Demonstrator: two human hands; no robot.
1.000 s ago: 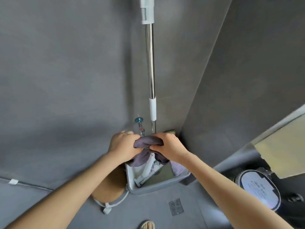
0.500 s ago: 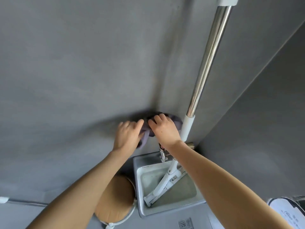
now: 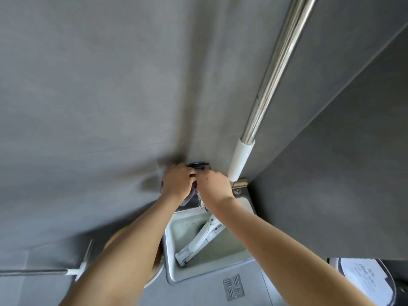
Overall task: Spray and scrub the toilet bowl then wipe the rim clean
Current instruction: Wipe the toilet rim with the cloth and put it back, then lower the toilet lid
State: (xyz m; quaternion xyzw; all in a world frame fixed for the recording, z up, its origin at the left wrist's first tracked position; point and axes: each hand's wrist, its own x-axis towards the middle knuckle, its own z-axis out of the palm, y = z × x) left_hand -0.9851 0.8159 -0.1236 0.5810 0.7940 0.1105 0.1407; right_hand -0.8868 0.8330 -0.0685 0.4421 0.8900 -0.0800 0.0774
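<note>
- Purple-grey cloth (image 3: 190, 198), in the head view, is bunched against the wall above the basin (image 3: 198, 274). The left grip (image 3: 177, 181) and right grip (image 3: 213, 184) both curl around it, just under a dark round wall fitting (image 3: 198, 166).
- The step looks like hanging or fetching the cloth at that fitting. To do it well, keep both holds firm and keep the fabric clear of the mop (image 3: 276, 69) leaning just beside.
- The toilet bowl is not plainly visible. A white printed lid (image 3: 362, 277) at the lower right may belong to it; I cannot tell.
- Count: two grips, one cloth, one mop, one basin, one floor drain (image 3: 233, 287), one fitting.
</note>
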